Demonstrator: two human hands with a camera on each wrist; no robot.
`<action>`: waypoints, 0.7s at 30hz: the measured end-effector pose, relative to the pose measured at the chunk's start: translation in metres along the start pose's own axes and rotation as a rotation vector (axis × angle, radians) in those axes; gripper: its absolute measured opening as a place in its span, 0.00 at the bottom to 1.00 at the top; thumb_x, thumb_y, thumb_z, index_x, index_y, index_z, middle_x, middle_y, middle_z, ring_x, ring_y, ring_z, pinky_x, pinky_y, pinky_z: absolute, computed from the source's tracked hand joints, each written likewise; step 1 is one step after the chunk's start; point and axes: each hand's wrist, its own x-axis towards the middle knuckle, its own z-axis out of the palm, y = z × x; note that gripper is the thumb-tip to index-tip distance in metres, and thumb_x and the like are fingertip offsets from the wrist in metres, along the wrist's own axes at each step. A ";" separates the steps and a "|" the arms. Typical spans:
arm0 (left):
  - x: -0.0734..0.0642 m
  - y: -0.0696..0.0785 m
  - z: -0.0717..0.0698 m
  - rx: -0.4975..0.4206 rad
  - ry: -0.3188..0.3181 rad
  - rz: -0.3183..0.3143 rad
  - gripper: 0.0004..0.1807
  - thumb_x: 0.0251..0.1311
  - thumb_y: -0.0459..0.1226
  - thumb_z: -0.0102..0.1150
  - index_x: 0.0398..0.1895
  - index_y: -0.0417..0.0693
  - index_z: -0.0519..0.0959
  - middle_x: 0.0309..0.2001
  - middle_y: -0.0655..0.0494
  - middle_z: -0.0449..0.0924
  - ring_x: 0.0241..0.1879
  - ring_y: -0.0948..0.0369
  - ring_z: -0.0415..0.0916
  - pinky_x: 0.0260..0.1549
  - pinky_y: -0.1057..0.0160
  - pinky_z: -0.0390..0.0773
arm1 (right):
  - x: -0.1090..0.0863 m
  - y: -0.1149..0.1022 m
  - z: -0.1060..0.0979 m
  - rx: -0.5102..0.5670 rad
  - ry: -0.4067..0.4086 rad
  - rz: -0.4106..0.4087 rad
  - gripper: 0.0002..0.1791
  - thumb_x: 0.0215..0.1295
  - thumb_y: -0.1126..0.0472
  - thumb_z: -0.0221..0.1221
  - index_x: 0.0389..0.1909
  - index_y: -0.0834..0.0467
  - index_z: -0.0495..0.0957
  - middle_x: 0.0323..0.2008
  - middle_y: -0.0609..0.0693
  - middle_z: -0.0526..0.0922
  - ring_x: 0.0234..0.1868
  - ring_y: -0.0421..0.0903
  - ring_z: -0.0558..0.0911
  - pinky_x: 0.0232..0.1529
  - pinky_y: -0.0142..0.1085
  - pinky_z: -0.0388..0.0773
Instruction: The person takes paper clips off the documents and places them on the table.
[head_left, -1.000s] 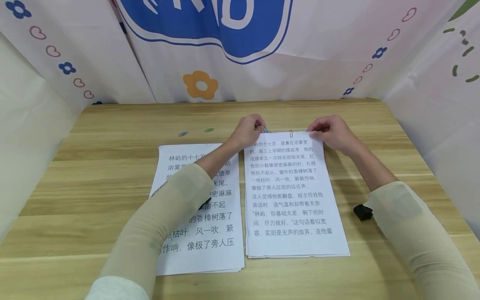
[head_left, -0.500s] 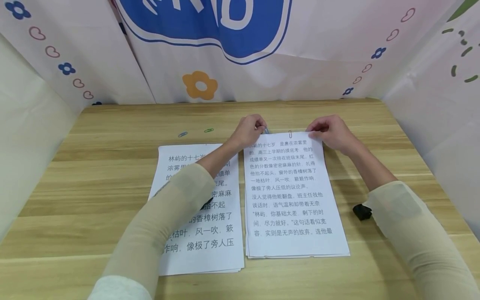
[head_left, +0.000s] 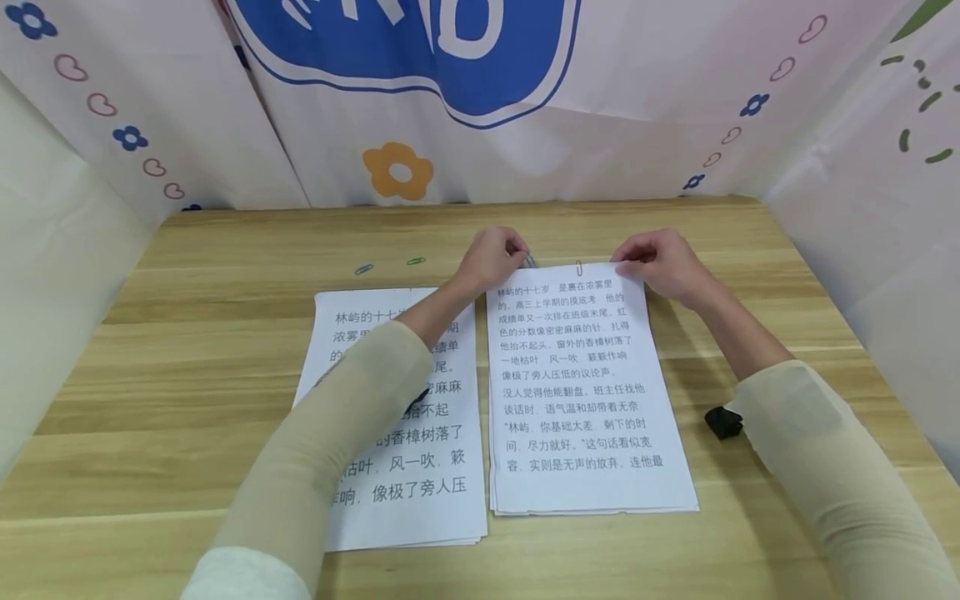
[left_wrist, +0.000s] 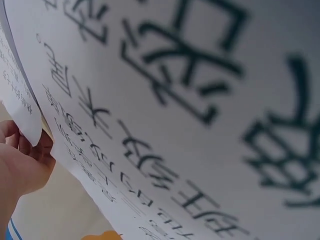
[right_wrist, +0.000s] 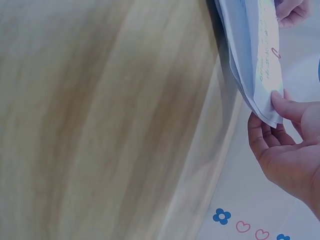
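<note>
A stack of printed sheets (head_left: 585,490) lies at the middle right in the head view, with a red paper clip (head_left: 579,268) over its top edge. At its top left corner, my left hand (head_left: 491,260) pinches a bluish paper clip (head_left: 530,261); how far this clip sits on the sheets is too small to tell. My right hand (head_left: 663,263) grips the top right corner. In the right wrist view the right thumb (right_wrist: 287,106) is on the front sheet and the fingers are behind the stack. The left wrist view is mostly filled by the other stack's print.
A second stack of printed sheets (head_left: 408,533) lies to the left, partly under my left forearm. Behind it on the wooden table (head_left: 187,375) are a blue paper clip (head_left: 363,269) and a green paper clip (head_left: 416,261). A printed cloth wall (head_left: 525,167) stands along the back edge.
Both hands stay at the same corners of the right stack. The bluish clip in my left fingers shifts only slightly, and the head view drifts a little.
</note>
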 end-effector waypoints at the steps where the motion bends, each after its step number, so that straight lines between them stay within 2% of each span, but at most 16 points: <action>1: 0.001 0.000 0.000 0.003 0.003 -0.005 0.07 0.73 0.30 0.59 0.47 0.38 0.84 0.43 0.47 0.83 0.43 0.57 0.79 0.44 0.65 0.80 | 0.000 0.000 0.000 -0.001 -0.001 0.002 0.08 0.70 0.72 0.61 0.47 0.67 0.85 0.47 0.64 0.83 0.43 0.53 0.76 0.37 0.28 0.72; 14: 0.007 -0.006 -0.003 -0.036 0.011 -0.046 0.06 0.72 0.31 0.61 0.47 0.39 0.85 0.43 0.48 0.84 0.41 0.58 0.78 0.41 0.67 0.80 | 0.000 -0.002 -0.001 0.001 -0.005 0.007 0.08 0.70 0.72 0.61 0.47 0.67 0.85 0.47 0.64 0.83 0.43 0.53 0.76 0.37 0.28 0.73; 21: 0.008 -0.005 -0.004 -0.035 0.016 -0.058 0.06 0.73 0.31 0.60 0.45 0.39 0.84 0.42 0.48 0.83 0.40 0.58 0.78 0.40 0.66 0.79 | 0.000 -0.001 -0.001 -0.016 -0.005 0.005 0.09 0.71 0.72 0.61 0.47 0.67 0.85 0.47 0.63 0.83 0.43 0.53 0.76 0.37 0.29 0.72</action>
